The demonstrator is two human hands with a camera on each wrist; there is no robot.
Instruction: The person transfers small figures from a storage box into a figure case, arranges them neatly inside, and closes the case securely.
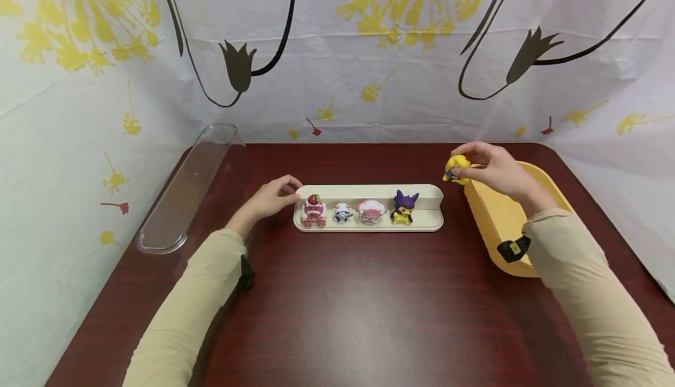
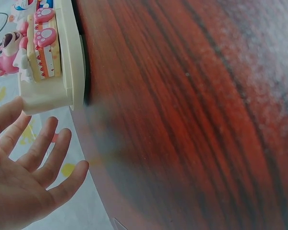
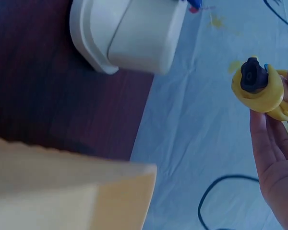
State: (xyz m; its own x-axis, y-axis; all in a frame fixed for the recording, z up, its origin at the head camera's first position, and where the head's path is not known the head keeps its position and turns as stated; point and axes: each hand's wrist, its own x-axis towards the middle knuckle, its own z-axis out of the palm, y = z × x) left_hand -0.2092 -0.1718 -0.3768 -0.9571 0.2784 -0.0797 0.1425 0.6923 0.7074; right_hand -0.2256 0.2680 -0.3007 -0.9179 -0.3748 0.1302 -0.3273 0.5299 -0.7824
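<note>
A cream display stand (image 1: 364, 192) with a raised back step lies across the table. Along its lower ledge sit a pink bear figurine (image 1: 314, 213), a small white-and-blue figurine (image 1: 343, 213), a pink figurine with a white fluffy top (image 1: 371, 212) and a yellow figurine with a purple horned hood (image 1: 405, 207). At the stand's left end, my left hand (image 1: 275, 196) rests its fingertips against the edge, the other fingers loosely spread. My right hand (image 1: 494, 170) pinches a yellow figurine (image 1: 456, 169) with a dark part showing in the right wrist view, raised above the bin's far left corner.
A yellow bin (image 1: 501, 226) stands on the right, under my right forearm. On the left lies a long clear plastic cover (image 1: 181, 190). Printed cloth (image 1: 337, 82) hangs behind the dark red table (image 1: 364, 311) and along both sides.
</note>
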